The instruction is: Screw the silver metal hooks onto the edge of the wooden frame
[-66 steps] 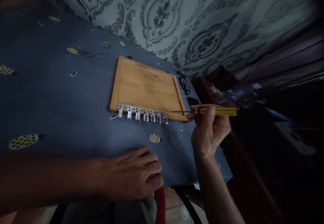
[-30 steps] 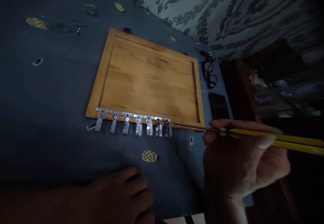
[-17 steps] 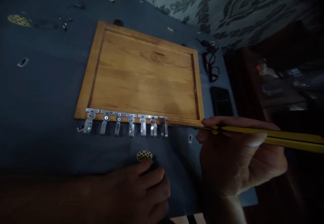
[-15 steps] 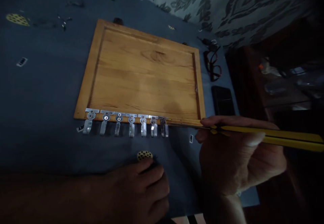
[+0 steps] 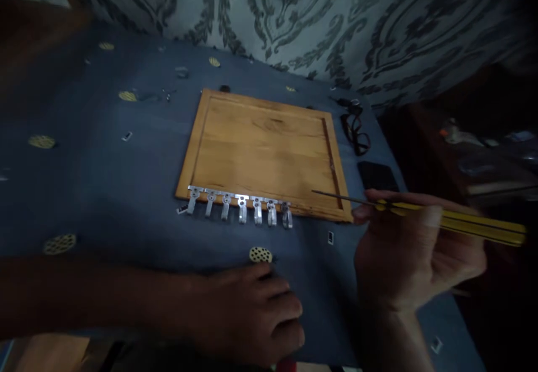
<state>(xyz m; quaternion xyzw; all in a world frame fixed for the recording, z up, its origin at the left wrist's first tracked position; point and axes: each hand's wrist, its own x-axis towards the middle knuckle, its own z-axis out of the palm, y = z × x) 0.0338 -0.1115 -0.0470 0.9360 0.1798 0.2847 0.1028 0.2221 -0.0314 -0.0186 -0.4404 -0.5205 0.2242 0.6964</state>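
Yellow screwdriver (image 5: 441,219) is clamped in your right hand (image 5: 414,254), tip above the wooden board (image 5: 264,150) near the hook rail (image 5: 239,207). Your left hand (image 5: 252,313) rests flat, fingers together, on the desk (image 5: 105,193). Next, the tip must be lowered with care into a rail screw.

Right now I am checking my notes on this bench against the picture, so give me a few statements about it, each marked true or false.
1. The right hand holds a yellow-handled screwdriver. True.
2. The screwdriver tip rests in one of the hook screws. False: it points over the near right part of the wooden board, clear of the row of metal hooks.
3. The left hand lies on the blue cloth, palm down. True.
4. The hooks line the board's far edge. False: they sit along its near edge.
5. Eyeglasses lie to the right of the board. True.
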